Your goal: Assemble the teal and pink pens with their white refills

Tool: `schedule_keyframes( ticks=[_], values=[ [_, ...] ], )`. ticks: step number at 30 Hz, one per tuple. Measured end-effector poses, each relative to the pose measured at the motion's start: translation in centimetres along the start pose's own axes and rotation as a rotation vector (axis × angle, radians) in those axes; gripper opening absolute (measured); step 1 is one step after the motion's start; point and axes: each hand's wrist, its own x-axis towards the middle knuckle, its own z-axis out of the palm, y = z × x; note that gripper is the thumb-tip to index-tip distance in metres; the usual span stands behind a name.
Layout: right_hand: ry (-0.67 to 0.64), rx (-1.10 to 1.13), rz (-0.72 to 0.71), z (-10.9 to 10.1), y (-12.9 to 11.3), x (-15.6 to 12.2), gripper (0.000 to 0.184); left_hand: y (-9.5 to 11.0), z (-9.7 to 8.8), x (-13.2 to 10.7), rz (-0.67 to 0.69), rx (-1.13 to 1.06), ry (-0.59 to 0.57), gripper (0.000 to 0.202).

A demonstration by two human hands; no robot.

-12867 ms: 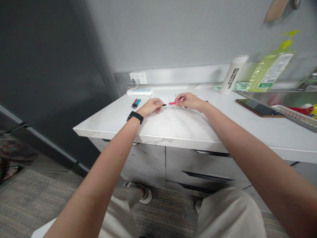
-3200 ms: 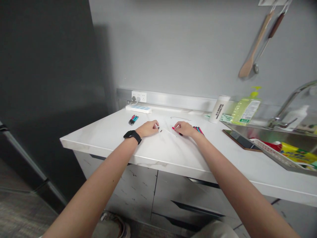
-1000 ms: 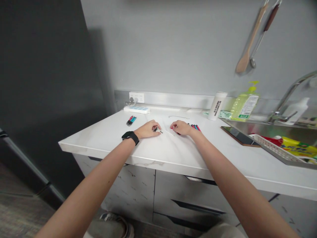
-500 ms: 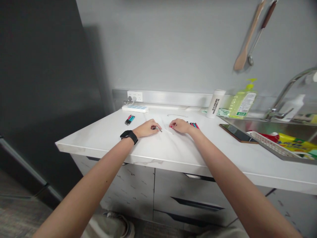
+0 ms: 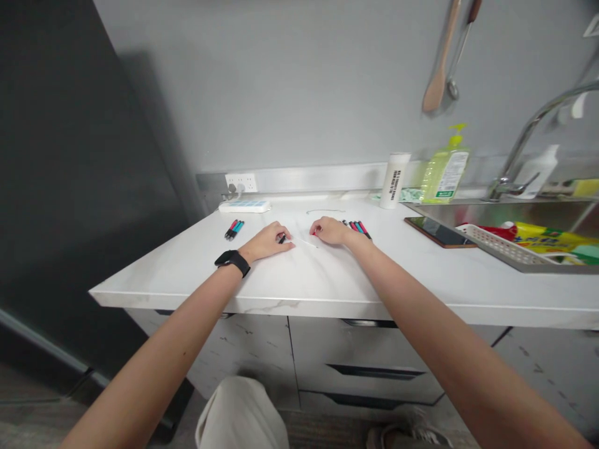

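Both my hands rest on the white countertop [image 5: 327, 280]. My left hand [image 5: 267, 241], with a black watch on its wrist, is curled round a small dark pen piece that peeks out between the fingers. My right hand [image 5: 329, 230] is closed on a red pen barrel, of which only the tip shows. A thin white refill [image 5: 309, 242] lies on the counter between the two hands. Several coloured pens [image 5: 358, 227] lie just behind my right hand. A second small group of pens [image 5: 233, 229] lies to the left of my left hand.
A white power strip [image 5: 244, 206] lies by the wall socket. A white bottle [image 5: 389, 181] and a green soap bottle [image 5: 443, 171] stand at the back. A phone [image 5: 437, 231] lies right of the pens, beside a sink with a rack [image 5: 503, 247].
The view has shifted, so the counter now appears further left. My hands stay closed on the pen pieces, a little apart, with the refill still between them.
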Motion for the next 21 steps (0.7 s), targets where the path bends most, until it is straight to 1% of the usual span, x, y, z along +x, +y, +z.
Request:
schedule_keyframes(
  ticks=[5,13,17,19,21],
  values=[
    [0.003,0.019,0.004,-0.03,0.08,-0.03,0.036,0.27,-0.01,0.27,0.007,0.011,-0.026,0.022],
    [-0.001,0.008,-0.003,-0.15,-0.01,-0.04,0.038,-0.23,0.13,0.51,0.057,-0.031,-0.060,0.016],
    [-0.002,0.003,-0.017,-0.09,0.05,0.09,0.037,-0.20,0.15,0.46,0.075,-0.034,-0.091,0.018],
    [-0.001,-0.007,-0.029,-0.05,0.19,0.20,0.037,-0.27,0.15,0.41,0.077,-0.018,-0.077,0.019],
    [0.010,-0.013,-0.045,-0.01,0.30,0.29,0.037,-0.49,0.13,0.36,0.052,0.014,-0.026,0.020]
  ],
)
